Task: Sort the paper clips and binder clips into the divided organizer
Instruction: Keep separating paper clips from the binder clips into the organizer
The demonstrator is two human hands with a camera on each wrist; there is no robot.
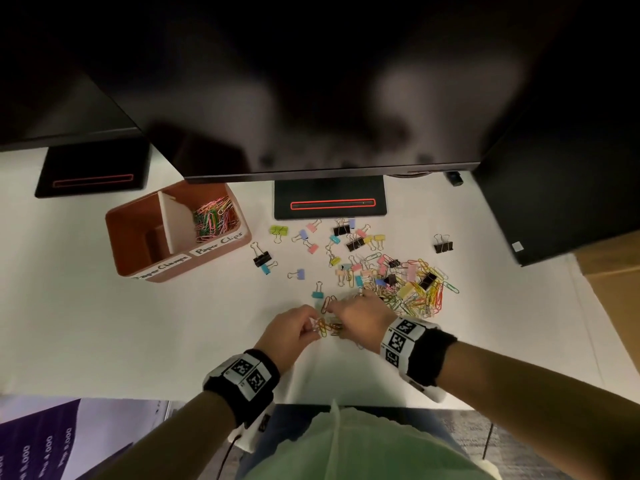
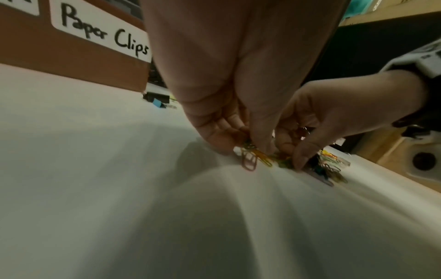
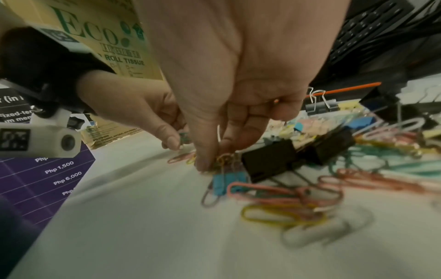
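Note:
A brown divided organizer (image 1: 138,244) stands at the left; its right compartment, labelled "Paper Clips" (image 2: 105,34), holds coloured paper clips (image 1: 214,216). A mixed pile of paper clips and binder clips (image 1: 408,282) lies to the right on the white table. Near the front, my left hand (image 1: 313,329) and right hand (image 1: 334,311) meet over a small bunch of paper clips (image 1: 327,325). The left hand (image 2: 248,145) pinches orange and brown clips (image 2: 253,160). The right hand (image 3: 212,158) pinches a gold clip tangle (image 3: 224,160) beside a black binder clip (image 3: 269,162).
Loose binder clips (image 1: 311,237) are scattered between organizer and pile. Two black monitor stands (image 1: 329,199) (image 1: 93,174) sit at the back under dark screens. A black tower (image 1: 554,202) and a cardboard box (image 1: 613,271) stand right. The table's front edge (image 1: 346,403) is close.

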